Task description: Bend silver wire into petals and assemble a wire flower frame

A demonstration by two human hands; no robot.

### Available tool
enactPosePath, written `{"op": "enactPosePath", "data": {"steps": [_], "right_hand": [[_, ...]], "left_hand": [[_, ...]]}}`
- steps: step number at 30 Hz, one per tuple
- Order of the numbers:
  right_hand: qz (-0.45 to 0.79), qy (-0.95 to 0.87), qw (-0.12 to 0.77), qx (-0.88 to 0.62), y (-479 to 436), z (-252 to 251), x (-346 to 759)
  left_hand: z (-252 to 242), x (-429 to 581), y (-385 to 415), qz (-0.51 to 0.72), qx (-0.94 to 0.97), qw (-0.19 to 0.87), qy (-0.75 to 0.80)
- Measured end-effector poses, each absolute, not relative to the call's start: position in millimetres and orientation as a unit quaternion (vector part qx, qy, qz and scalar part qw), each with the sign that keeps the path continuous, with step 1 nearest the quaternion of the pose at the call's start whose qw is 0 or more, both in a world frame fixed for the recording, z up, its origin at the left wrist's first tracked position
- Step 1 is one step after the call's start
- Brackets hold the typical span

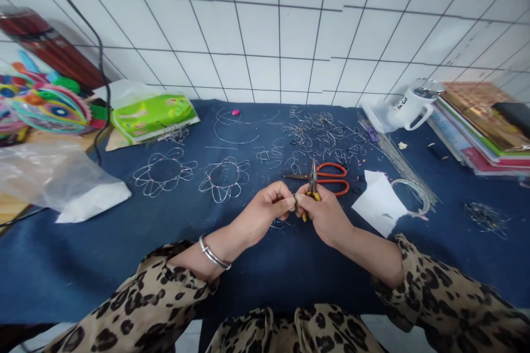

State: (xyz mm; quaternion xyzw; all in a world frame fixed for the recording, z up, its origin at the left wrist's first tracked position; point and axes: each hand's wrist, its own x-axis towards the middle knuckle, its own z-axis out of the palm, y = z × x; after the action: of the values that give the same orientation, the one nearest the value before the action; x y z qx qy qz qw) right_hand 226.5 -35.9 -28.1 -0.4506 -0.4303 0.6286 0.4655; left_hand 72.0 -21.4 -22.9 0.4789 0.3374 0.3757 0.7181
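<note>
My left hand [271,205] and my right hand [323,212] meet over the blue cloth [124,253]. The right hand is closed around yellow-handled pliers [313,179], whose jaws point up and away. The left hand's fingers are pinched on a thin piece of wire [279,224] right next to the pliers' handles. A silver bangle [213,255] sits on my left wrist. Red-handled scissors [329,176] lie just beyond the hands.
Two finished wire flowers [165,171] [224,177] lie to the left. Several bent wire pieces [314,135] are scattered behind the scissors. Straight wires [403,168], white paper [381,204], a white mug [409,105], stacked books [484,127], a green tissue pack [151,116] and a plastic bag [58,176] ring the cloth.
</note>
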Motion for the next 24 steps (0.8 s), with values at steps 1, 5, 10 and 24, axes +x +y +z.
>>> {"op": "enactPosePath", "data": {"steps": [1,5,10,24], "right_hand": [[0.629,-0.429,0.467,-0.450,-36,-28,226],[0.628,-0.425,0.474,-0.448,-35,-29,225],[0.632,-0.416,0.476,-0.448,-35,-28,224],[0.598,-0.487,0.439,-0.462,-34,-27,225]], "left_hand": [[-23,73,-22,0.378,0.478,0.717,0.337],[-23,76,-23,0.388,0.470,0.719,0.336],[-22,75,-21,0.385,0.476,0.711,0.347],[-19,58,-10,0.342,0.549,0.659,0.383]]}}
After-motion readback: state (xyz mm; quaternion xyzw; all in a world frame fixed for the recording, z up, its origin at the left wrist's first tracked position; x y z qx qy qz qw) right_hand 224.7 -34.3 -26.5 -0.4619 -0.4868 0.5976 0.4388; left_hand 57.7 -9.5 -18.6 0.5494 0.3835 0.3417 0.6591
